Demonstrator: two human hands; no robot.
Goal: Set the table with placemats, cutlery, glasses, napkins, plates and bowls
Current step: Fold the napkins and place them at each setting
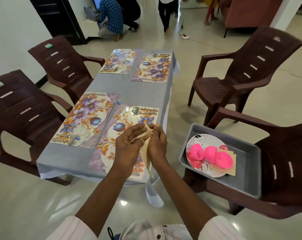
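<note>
Currently a beige napkin (147, 135) is held between both hands just above the near right placemat (122, 122), presumably to be folded before it is laid down. It is pinched by the left hand (127, 146) between thumb and loosely spread fingers; the right hand (158, 144) is curled round its other edge. Cutlery (141, 110) is already set at that placemat's far end, so the middle is left free for a plate. Plate (197, 141), pink bowls (211, 152) and spare napkins (232, 157) are kept in a grey tray (249, 163) on the chair (285, 153) to the right, within reach of the table (101, 84). Glasses cannot be made out clearly.
</note>
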